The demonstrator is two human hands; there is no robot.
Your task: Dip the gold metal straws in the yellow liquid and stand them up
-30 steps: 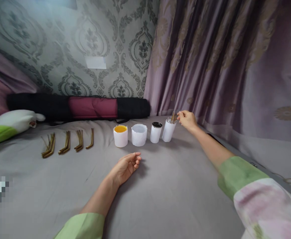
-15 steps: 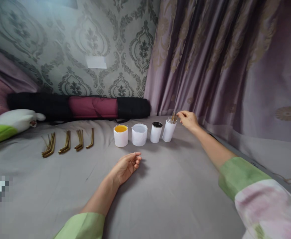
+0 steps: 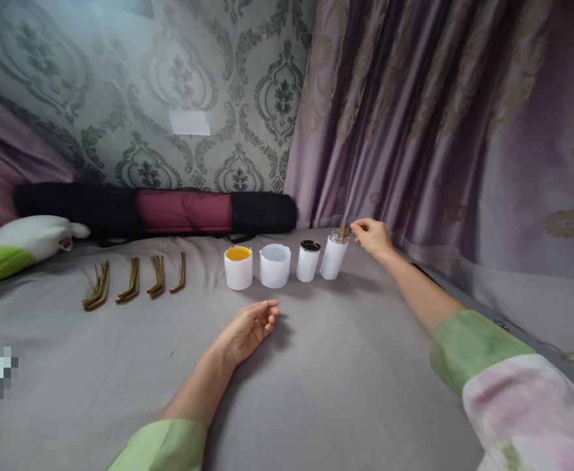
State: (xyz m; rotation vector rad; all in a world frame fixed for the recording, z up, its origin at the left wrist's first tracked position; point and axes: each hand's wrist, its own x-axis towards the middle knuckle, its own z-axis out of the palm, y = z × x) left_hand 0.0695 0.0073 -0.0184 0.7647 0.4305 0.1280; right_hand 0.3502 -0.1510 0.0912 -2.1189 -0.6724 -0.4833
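Observation:
My right hand (image 3: 371, 235) is closed in a pinch at the mouth of a white-wrapped glass jar (image 3: 335, 258). Gold-coloured bent straws (image 3: 343, 230) poke up out of that jar, and my fingertips are at the end of one. Loosely curled and holding nothing, my left hand (image 3: 252, 330) is palm inward over the grey sheet, in front of the containers. Left of the jar stand a white can with a dark inside (image 3: 308, 265), a wide white tub (image 3: 274, 268) and a white cup with a yellow inside (image 3: 238, 271).
Several groups of bent gold straws (image 3: 98, 288) lie on the grey sheet (image 3: 316, 379) at left. A black and maroon rolled bag (image 3: 184, 210) lies along the wall. A white and green plush toy (image 3: 27, 242) is far left; purple curtains (image 3: 389, 111) hang at right.
The straws at the jar's mouth have shifted slightly with my right fingertips. My left hand and the containers stay where they were.

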